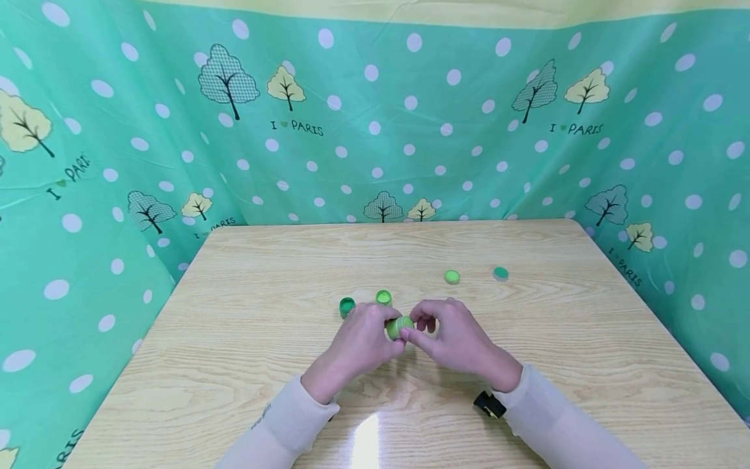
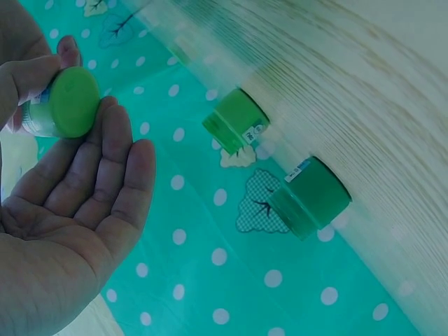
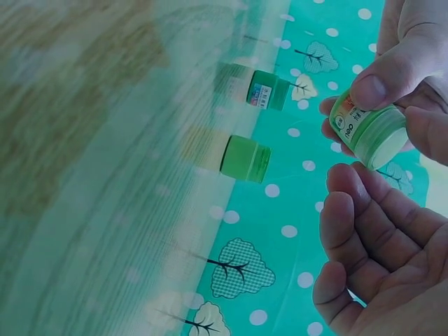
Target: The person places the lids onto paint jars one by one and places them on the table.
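My left hand [image 1: 368, 335] grips a small light green paint jar [image 1: 400, 327] above the table. The jar lies tilted on its side, its green base towards the left palm in the left wrist view. My right hand [image 1: 457, 337] pinches the pale lid end [image 3: 388, 148] between thumb and index finger. Its other fingers are loosely bent. Just beyond the left hand stand two uncovered jars, one dark green [image 1: 347, 307] and one light green [image 1: 383, 298].
Farther back on the right lie two loose lids, a light green one [image 1: 452, 277] and a darker green one [image 1: 500, 273]. A wooden table [image 1: 263, 286] lies beneath, with a dotted green curtain [image 1: 375, 130] along its back and sides.
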`<control>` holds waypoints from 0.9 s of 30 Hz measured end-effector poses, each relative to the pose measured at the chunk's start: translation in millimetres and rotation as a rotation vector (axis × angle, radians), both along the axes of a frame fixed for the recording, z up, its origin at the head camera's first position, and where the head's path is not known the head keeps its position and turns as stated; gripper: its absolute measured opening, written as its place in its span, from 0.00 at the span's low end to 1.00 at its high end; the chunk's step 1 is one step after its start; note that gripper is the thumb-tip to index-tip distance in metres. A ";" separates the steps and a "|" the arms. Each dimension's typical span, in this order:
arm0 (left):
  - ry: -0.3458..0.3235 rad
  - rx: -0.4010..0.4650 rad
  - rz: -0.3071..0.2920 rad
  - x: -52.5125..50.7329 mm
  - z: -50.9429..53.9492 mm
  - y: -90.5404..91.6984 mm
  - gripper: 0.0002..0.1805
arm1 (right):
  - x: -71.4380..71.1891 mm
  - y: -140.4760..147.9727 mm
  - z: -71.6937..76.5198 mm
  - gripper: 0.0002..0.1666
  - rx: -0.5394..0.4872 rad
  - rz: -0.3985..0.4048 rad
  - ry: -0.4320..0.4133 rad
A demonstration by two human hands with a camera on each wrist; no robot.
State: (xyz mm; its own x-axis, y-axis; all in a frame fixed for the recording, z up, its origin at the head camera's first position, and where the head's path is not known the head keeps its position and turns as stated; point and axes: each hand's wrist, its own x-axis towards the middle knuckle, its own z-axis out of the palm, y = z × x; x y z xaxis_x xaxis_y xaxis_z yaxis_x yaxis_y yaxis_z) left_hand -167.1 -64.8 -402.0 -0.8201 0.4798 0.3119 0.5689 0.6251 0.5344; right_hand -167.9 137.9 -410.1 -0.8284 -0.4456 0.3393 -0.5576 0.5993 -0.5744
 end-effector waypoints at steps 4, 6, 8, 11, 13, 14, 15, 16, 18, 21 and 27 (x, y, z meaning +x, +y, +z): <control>-0.001 -0.003 0.002 -0.5 -0.2 -0.2 0.10 | -0.2 0.2 0.4 0.11 -0.007 -0.003 -0.005; -0.008 -0.004 0.006 -0.2 0.1 -0.3 0.09 | 0.2 0.3 1.3 0.14 -0.013 -0.003 -0.009; -0.015 -0.005 0.009 0.2 0.5 -0.4 0.08 | 0.1 0.8 1.4 0.16 -0.024 0.009 -0.002; -0.016 -0.006 0.011 0.4 0.9 -0.4 0.09 | -0.6 1.3 1.8 0.19 -0.045 0.045 0.017; -0.010 -0.006 0.010 0.3 0.8 -0.3 0.09 | -1.2 1.6 1.5 0.19 -0.057 0.074 0.037; -0.007 -0.006 0.009 0.3 0.6 -0.3 0.09 | -1.4 1.6 1.7 0.19 -0.060 0.086 0.044; -0.004 -0.005 0.008 0.3 0.3 -0.3 0.09 | -1.4 1.5 1.8 0.19 -0.061 0.096 0.049; -0.002 -0.006 0.007 0.3 0.2 -0.3 0.09 | -1.3 1.4 1.9 0.19 -0.061 0.103 0.052; 0.001 -0.005 0.007 0.4 -0.2 -0.3 0.09 | -1.2 1.1 1.6 0.18 -0.058 0.107 0.054; 0.006 -0.005 0.003 0.2 -0.6 -0.3 0.08 | -1.3 0.7 0.8 0.17 -0.054 0.103 0.055; 0.008 -0.001 -0.003 0.2 -0.1 -0.2 0.09 | -1.4 0.2 -0.5 0.15 -0.057 0.097 0.050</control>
State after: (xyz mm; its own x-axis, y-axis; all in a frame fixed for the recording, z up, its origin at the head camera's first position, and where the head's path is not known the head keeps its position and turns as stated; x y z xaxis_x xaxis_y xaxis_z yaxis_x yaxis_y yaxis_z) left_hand -167.0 -65.0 -402.1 -0.8163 0.4826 0.3175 0.5748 0.6240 0.5293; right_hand -169.3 138.2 -410.6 -0.7635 -0.5019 0.4064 -0.6405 0.5083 -0.5756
